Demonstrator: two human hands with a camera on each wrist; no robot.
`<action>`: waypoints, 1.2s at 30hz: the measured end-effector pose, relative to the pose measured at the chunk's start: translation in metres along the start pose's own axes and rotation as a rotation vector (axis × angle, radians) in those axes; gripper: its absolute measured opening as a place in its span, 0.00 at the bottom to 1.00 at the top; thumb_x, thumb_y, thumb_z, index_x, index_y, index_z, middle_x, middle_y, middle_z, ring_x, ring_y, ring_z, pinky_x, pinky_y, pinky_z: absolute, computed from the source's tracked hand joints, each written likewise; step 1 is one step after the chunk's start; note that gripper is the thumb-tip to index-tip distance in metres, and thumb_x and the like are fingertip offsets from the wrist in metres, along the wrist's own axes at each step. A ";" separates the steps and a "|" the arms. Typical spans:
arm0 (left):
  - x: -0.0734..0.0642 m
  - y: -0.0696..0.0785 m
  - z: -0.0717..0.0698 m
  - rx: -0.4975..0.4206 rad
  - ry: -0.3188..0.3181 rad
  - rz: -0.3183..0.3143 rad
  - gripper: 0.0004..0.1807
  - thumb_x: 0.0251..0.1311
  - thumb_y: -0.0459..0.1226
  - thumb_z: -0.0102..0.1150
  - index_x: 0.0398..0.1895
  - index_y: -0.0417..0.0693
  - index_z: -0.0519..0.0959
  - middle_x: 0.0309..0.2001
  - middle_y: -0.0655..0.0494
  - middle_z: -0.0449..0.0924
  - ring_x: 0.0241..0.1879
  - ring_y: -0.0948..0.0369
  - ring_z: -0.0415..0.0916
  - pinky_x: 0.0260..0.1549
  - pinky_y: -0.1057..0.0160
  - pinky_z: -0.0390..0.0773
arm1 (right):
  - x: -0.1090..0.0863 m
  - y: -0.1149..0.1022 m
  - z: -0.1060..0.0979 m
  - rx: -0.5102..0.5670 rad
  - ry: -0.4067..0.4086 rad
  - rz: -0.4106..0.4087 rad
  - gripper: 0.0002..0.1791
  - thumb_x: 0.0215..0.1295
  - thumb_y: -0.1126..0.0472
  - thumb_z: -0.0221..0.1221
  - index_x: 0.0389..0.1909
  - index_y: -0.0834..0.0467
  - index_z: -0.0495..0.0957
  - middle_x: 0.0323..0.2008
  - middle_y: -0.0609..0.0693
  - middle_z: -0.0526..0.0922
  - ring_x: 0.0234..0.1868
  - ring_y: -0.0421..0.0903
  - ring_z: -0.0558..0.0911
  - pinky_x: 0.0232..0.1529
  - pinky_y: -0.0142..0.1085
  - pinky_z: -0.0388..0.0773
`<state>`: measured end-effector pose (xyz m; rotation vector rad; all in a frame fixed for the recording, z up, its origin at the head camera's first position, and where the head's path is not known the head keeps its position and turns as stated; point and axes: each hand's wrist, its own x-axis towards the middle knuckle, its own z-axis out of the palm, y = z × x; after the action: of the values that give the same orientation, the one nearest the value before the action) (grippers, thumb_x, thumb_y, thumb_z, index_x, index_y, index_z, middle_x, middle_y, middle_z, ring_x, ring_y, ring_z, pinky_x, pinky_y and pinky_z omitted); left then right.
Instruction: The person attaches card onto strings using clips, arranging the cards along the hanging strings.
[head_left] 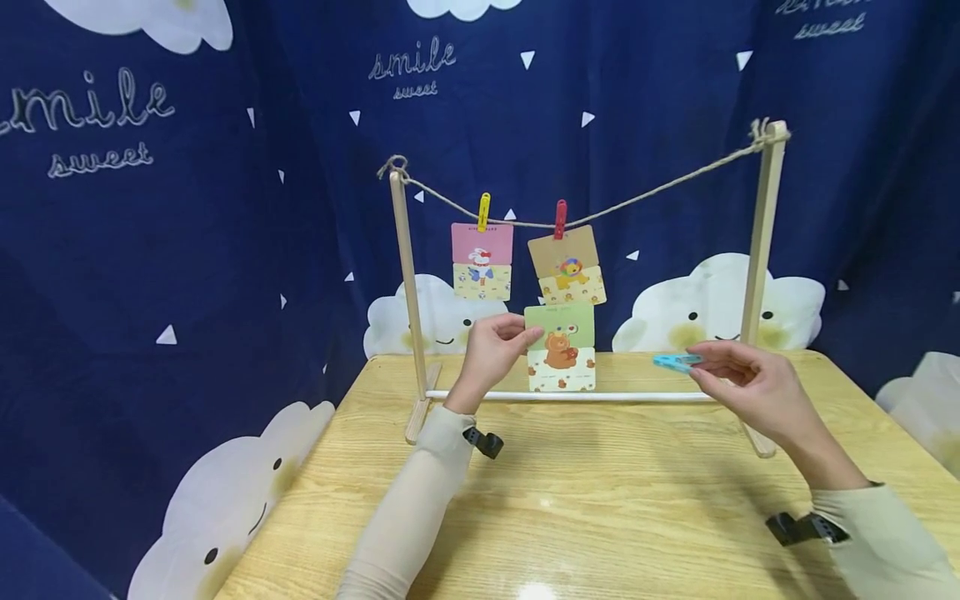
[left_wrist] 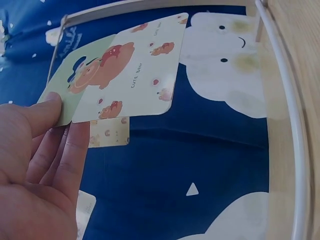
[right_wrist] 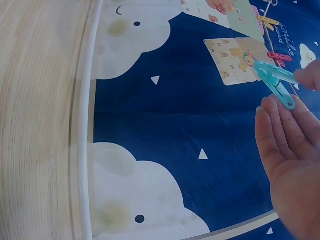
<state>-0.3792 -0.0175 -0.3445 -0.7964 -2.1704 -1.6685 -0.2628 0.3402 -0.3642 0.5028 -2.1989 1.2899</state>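
Observation:
My left hand (head_left: pixel 495 350) pinches the left edge of a green and white bear card (head_left: pixel 561 348), upright in front of the rope. In the left wrist view the thumb lies on the green part of this card (left_wrist: pixel 130 70). To the right, my right hand (head_left: pixel 757 387) pinches a light blue clothespin (head_left: pixel 677 362) between thumb and fingers; the right wrist view shows the clothespin (right_wrist: pixel 274 80) with its handles apart. Above, a pink rabbit card (head_left: pixel 482 250) hangs from a yellow clothespin (head_left: pixel 483 212), and a tan lion card (head_left: pixel 566 262) from a red clothespin (head_left: pixel 560 219).
A sagging twine rope (head_left: pixel 660 193) is tied between a left wooden post (head_left: pixel 408 283) and a right wooden post (head_left: pixel 763 233). A white rod (head_left: pixel 622 397) joins the posts low down, above the wooden table (head_left: pixel 570 492). Behind hangs a dark blue curtain (head_left: pixel 300 217).

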 end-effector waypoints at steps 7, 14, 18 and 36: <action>0.006 0.007 0.005 -0.029 0.016 0.005 0.12 0.63 0.45 0.73 0.39 0.47 0.89 0.35 0.54 0.91 0.31 0.59 0.87 0.36 0.59 0.86 | 0.003 -0.003 -0.003 -0.007 0.001 0.003 0.18 0.63 0.71 0.69 0.55 0.65 0.83 0.40 0.38 0.88 0.38 0.33 0.86 0.36 0.23 0.81; 0.014 0.013 0.012 -0.039 0.044 0.004 0.11 0.61 0.45 0.75 0.38 0.48 0.90 0.34 0.55 0.91 0.29 0.58 0.88 0.35 0.59 0.86 | 0.008 -0.005 -0.006 0.000 0.016 0.017 0.19 0.62 0.73 0.69 0.55 0.66 0.82 0.39 0.39 0.88 0.37 0.33 0.86 0.37 0.22 0.80; 0.017 0.018 0.016 -0.049 0.053 0.000 0.12 0.60 0.44 0.75 0.40 0.45 0.89 0.34 0.54 0.91 0.29 0.59 0.88 0.35 0.59 0.86 | 0.010 -0.006 -0.008 0.005 0.029 0.012 0.18 0.62 0.73 0.69 0.53 0.66 0.83 0.38 0.39 0.89 0.36 0.34 0.86 0.36 0.21 0.80; 0.031 0.033 0.029 -0.099 0.059 0.003 0.10 0.60 0.42 0.76 0.38 0.45 0.90 0.34 0.53 0.91 0.31 0.60 0.88 0.35 0.60 0.87 | 0.022 -0.020 -0.015 -0.037 0.039 -0.013 0.20 0.62 0.70 0.71 0.55 0.61 0.82 0.41 0.39 0.88 0.37 0.32 0.87 0.38 0.21 0.80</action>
<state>-0.3817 0.0237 -0.3097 -0.7652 -2.0602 -1.7866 -0.2651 0.3428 -0.3308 0.4725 -2.1803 1.2395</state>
